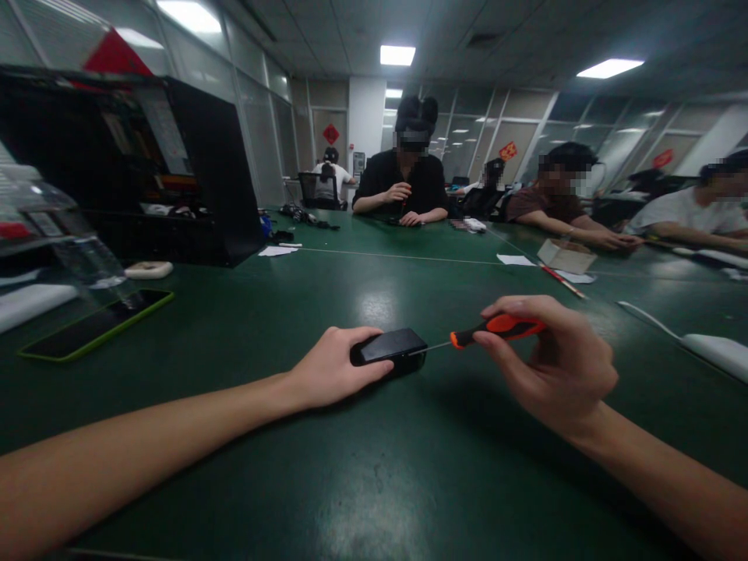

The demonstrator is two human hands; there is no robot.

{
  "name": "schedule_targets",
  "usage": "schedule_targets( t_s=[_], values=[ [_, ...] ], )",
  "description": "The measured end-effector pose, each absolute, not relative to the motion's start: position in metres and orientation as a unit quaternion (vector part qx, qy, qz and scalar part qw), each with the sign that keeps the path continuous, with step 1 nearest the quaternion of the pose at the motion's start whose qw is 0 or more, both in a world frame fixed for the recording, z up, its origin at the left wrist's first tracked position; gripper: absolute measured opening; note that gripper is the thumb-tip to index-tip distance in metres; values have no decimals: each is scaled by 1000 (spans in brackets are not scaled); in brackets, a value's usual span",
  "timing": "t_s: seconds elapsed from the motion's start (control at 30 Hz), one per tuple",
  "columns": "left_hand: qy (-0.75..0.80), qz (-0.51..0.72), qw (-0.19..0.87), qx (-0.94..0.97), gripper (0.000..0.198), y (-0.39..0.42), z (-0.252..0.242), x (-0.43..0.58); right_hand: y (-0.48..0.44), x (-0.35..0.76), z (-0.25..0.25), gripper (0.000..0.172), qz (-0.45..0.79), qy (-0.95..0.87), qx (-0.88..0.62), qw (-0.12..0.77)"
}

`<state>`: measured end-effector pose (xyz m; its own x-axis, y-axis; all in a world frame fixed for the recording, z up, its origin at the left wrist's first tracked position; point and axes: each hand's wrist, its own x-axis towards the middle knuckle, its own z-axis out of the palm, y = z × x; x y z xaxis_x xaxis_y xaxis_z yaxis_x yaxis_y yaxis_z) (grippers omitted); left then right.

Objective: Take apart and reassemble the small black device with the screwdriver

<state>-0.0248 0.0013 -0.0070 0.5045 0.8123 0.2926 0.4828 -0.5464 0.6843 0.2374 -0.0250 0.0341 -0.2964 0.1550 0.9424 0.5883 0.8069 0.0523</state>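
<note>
A small black box-shaped device [395,343] rests on the green table, its kind not clear. My left hand [333,365] grips its left end, thumb and fingers on opposite sides. In my right hand [561,362] is a screwdriver [507,327] with an orange and black handle, pinched between thumb and fingers. Its thin metal shaft points left, and the tip meets the right end of the device. Whether the tip sits in a screw or a seam is too small to tell.
A phone with a green edge [99,323] and a plastic bottle [75,226] are at left, by a large black open case [216,171]. Across the green table [374,483] sits a person in black [403,183]. A white device with a cable [716,352] lies right, a cardboard box [566,255] beyond.
</note>
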Motion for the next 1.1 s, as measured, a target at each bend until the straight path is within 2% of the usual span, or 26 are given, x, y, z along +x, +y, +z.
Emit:
schedule_targets(
  t_s=[1.1],
  values=[
    [399,298,238,834,49,-1,-6,-24,-27,238,35,42,-222,-775,-245,538]
  ],
)
